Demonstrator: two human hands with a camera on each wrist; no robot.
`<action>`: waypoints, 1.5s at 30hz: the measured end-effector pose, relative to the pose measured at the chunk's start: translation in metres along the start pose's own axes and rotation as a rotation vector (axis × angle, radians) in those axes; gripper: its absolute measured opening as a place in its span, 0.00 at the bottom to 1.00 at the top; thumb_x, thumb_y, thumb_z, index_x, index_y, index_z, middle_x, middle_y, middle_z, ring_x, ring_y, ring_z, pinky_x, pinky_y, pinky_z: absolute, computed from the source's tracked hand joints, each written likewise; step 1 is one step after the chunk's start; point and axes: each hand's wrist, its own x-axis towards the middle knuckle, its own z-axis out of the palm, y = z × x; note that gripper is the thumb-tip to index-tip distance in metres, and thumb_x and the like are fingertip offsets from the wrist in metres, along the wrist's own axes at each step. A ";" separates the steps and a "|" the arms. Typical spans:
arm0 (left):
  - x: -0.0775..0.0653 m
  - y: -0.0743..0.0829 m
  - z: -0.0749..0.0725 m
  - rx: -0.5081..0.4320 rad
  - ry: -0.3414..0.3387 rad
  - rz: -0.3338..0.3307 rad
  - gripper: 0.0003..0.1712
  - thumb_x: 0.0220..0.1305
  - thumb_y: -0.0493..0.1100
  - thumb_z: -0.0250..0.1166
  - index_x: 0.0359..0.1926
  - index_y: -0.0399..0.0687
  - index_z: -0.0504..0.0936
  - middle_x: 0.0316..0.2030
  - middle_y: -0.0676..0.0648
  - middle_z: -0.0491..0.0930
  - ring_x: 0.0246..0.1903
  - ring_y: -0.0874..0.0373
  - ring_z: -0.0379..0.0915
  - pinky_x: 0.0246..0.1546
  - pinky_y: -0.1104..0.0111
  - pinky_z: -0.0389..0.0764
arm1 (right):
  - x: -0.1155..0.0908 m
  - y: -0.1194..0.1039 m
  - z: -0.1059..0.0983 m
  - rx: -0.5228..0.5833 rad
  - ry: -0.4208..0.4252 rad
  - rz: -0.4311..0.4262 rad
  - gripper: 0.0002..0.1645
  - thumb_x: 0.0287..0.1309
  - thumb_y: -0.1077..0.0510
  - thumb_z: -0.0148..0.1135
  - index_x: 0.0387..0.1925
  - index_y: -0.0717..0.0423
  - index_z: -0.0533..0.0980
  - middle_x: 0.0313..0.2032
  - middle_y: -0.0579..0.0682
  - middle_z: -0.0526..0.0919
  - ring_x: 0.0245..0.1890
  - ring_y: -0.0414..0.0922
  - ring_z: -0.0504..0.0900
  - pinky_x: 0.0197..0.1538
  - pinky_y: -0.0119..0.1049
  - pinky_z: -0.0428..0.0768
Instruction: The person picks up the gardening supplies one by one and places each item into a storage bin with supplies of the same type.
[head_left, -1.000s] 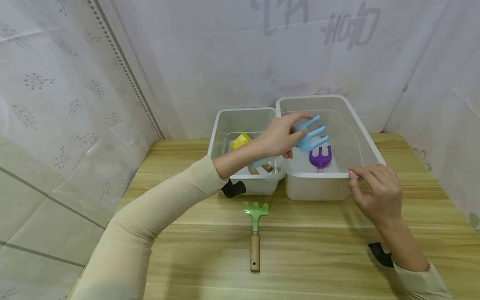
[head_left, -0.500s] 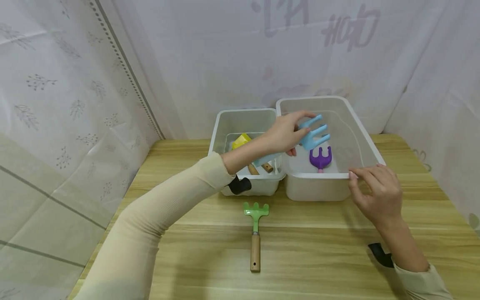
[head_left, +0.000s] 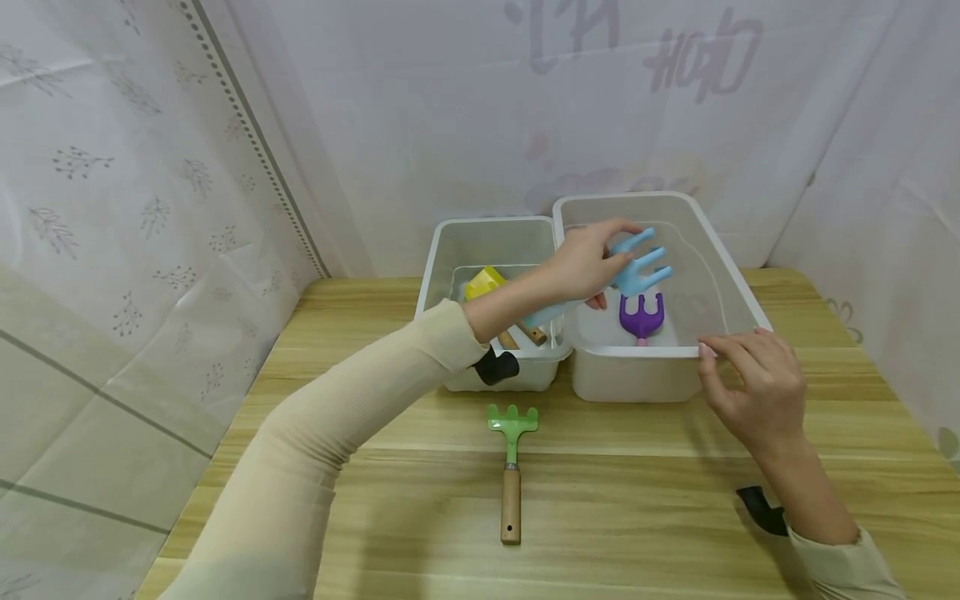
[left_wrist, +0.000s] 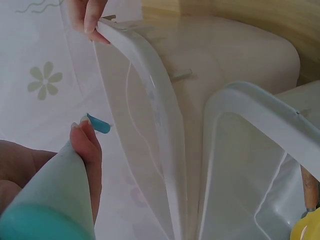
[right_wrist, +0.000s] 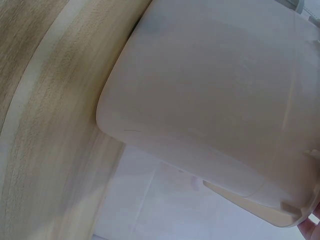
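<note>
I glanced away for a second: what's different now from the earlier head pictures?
The left hand has moved slightly rightward, farther over the right bin, carrying the light blue fork along. Nothing was newly grasped or let go. The right hand still grips that bin; the purple fork and green rake lie where they were.

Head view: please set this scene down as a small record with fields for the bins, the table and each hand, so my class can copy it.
left bin: translucent white plastic; holds a yellow tool head and brown wooden handles
right bin: translucent white plastic; holds a purple three-pronged fork
table: wood-grain top; green three-pronged rake with wooden handle lies in front of left bin
left hand: grips light-blue pronged fork, prongs over right bin
right hand: holds right bin's rim at its near right corner
</note>
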 end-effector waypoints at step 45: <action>0.049 0.008 0.025 -0.067 0.072 -0.150 0.27 0.84 0.42 0.52 0.79 0.57 0.67 0.58 0.42 0.79 0.24 0.59 0.82 0.27 0.69 0.89 | -0.001 0.001 0.002 0.013 0.026 0.009 0.31 0.71 0.44 0.57 0.32 0.69 0.87 0.26 0.65 0.88 0.25 0.63 0.81 0.71 0.25 0.66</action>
